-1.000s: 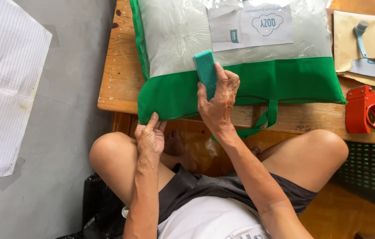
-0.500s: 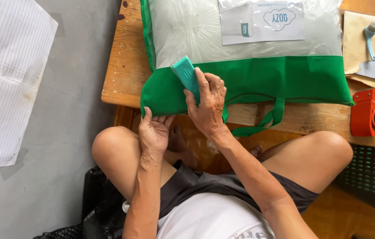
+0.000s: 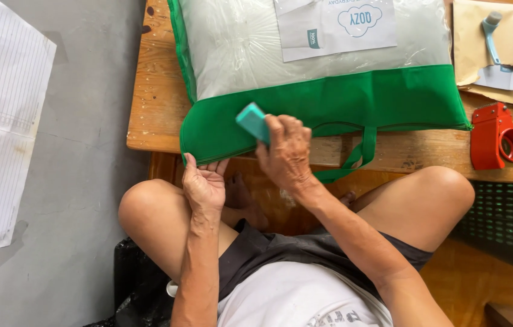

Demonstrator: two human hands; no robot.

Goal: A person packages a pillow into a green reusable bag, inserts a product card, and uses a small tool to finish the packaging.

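The wooden bench (image 3: 153, 115) fills the upper middle of the frame, and on it lies a big pillow bag (image 3: 329, 97), clear plastic on top with a broad green fabric band along its near edge and a green strap hanging over the bench edge. At the far right sits a red tape dispenser (image 3: 498, 138).

The right hand (image 3: 286, 154), at the centre of the frame, has its grip closed around a small teal block (image 3: 252, 121), which is tilted and pressed onto the green band near the bag's lower left corner. The left hand (image 3: 205, 184), just below that corner, pinches the band's edge from underneath.

To my eye, this goes best with the fabric kept taut by the left hand and the block flat against the band, with even pressure.
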